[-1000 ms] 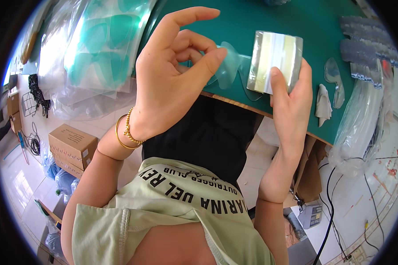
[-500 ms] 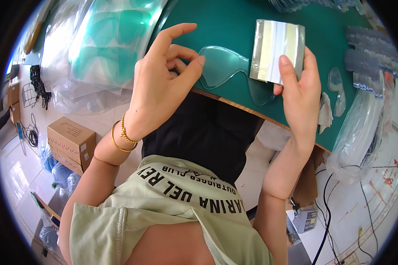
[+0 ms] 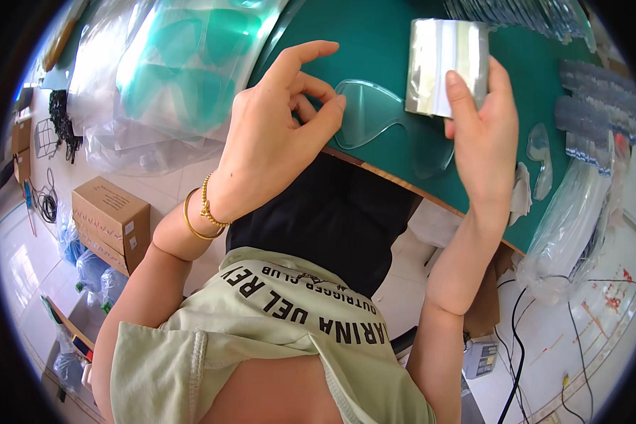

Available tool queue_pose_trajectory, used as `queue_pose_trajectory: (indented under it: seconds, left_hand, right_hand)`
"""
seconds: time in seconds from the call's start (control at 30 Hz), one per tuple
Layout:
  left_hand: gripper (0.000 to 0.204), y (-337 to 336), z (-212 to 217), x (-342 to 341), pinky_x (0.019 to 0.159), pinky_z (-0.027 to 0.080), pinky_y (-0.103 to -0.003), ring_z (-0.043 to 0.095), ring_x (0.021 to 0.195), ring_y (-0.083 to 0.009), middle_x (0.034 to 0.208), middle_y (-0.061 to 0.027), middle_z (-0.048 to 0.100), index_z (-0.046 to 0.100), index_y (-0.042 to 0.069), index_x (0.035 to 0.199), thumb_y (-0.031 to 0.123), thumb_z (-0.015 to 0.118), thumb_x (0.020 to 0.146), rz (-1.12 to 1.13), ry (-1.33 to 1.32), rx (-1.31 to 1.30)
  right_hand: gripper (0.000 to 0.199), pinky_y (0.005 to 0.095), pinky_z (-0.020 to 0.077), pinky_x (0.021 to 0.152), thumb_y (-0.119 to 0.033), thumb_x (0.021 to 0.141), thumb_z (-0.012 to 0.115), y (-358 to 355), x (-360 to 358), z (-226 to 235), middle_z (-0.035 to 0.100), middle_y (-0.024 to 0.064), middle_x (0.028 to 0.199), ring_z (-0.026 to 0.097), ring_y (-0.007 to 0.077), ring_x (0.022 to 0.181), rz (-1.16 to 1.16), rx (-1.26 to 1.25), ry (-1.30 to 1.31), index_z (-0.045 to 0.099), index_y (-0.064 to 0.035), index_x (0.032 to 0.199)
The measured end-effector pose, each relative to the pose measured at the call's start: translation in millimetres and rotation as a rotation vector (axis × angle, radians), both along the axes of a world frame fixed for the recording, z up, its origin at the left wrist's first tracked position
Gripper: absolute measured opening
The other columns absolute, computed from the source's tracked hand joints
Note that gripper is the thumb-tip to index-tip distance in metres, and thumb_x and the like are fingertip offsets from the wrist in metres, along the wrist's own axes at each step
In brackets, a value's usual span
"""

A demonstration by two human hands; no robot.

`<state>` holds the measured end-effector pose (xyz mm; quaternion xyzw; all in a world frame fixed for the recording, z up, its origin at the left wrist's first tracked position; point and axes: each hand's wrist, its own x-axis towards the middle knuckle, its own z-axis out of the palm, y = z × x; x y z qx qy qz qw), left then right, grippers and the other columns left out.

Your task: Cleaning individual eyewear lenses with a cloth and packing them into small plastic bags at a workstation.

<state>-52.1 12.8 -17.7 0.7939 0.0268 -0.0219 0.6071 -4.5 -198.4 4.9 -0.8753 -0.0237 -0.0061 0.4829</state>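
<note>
At the left of the frame, a brown cardboard box [image 3: 109,219] is positioned on the floor. At upper left, clear plastic packaging [image 3: 180,78] is seen with green lens shapes inside. Left of centre, the left hand [image 3: 279,145] is held with the index finger extended and the other fingers curled toward the thumb. The left end of a clear goggle-shaped sheet [image 3: 366,119] is located at the thumb tip, over the green tabletop [image 3: 374,42]; whether it is pinched cannot be determined. At upper right of centre, a silvery block [image 3: 447,67] is clamped between thumb and fingers of the right hand [image 3: 484,138]. Farther right, a white cloth [image 3: 520,194] and a small clear piece [image 3: 540,162] are placed side by side; grey strips [image 3: 597,116] are stacked beyond.
</note>
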Motion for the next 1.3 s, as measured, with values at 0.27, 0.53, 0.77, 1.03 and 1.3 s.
queue_pose_trajectory:
  seconds: [0.27, 0.53, 0.77, 1.03, 1.3]
  left_hand:
    - [0.044, -1, -1, -1, 0.052, 0.043, -0.023, 0.057, 0.056, -0.0075, 0.082, -0.0060, 0.070, 0.055, 0.000, 0.128, 0.003, 0.068, 0.087, -0.003, -0.021, -0.013]
    - [0.037, 14, 4, -19, 0.058, 0.052, -0.022, 0.065, 0.062, -0.0087, 0.083, -0.0058, 0.071, 0.060, 0.001, 0.124, 0.001, 0.067, 0.088, 0.063, -0.044, 0.047]
    - [0.026, 22, -8, -30, 0.059, 0.053, -0.024, 0.066, 0.063, -0.0111, 0.091, -0.0069, 0.075, 0.066, 0.001, 0.113, -0.001, 0.066, 0.088, -0.027, -0.188, 0.131]
    - [0.023, 24, -5, -31, 0.061, 0.055, -0.027, 0.067, 0.063, -0.0166, 0.092, -0.0087, 0.074, 0.065, 0.001, 0.109, -0.001, 0.066, 0.086, -0.110, -0.316, 0.259]
    - [0.021, 29, 60, 0, 0.074, 0.053, -0.041, 0.063, 0.080, -0.0351, 0.085, -0.0161, 0.065, 0.064, -0.002, 0.104, 0.006, 0.065, 0.084, -0.660, -0.399, 0.402]
  right_hand:
    - [0.044, 0.0477, 0.0539, 0.061, -0.017, 0.096, 0.060, 25, -21, 2, 0.068, 0.0261, 0.081, 0.068, 0.0437, 0.072, 0.152, -0.151, 0.023, 0.044, 0.0027, 0.131]
    - [0.041, 0.0370, 0.0553, 0.065, -0.020, 0.098, 0.061, 22, -35, 13, 0.070, 0.0221, 0.084, 0.072, 0.0336, 0.073, 0.171, -0.094, 0.139, 0.048, 0.0021, 0.130]
    - [0.042, 0.0424, 0.0559, 0.072, -0.024, 0.099, 0.060, 13, -12, 14, 0.072, 0.0220, 0.093, 0.072, 0.0370, 0.080, 0.129, -0.241, 0.113, 0.049, -0.0007, 0.132]
    - [0.043, 0.0479, 0.0535, 0.065, -0.025, 0.097, 0.062, 15, -48, 9, 0.069, 0.0271, 0.092, 0.070, 0.0403, 0.076, 0.397, -0.285, 0.095, 0.048, -0.0006, 0.130]
    - [0.036, 0.0181, 0.0373, 0.053, -0.031, 0.106, 0.050, -87, -19, 19, 0.066, -0.0004, 0.083, 0.047, 0.0009, 0.061, -0.085, 0.094, 0.096, 0.057, -0.0027, 0.128]
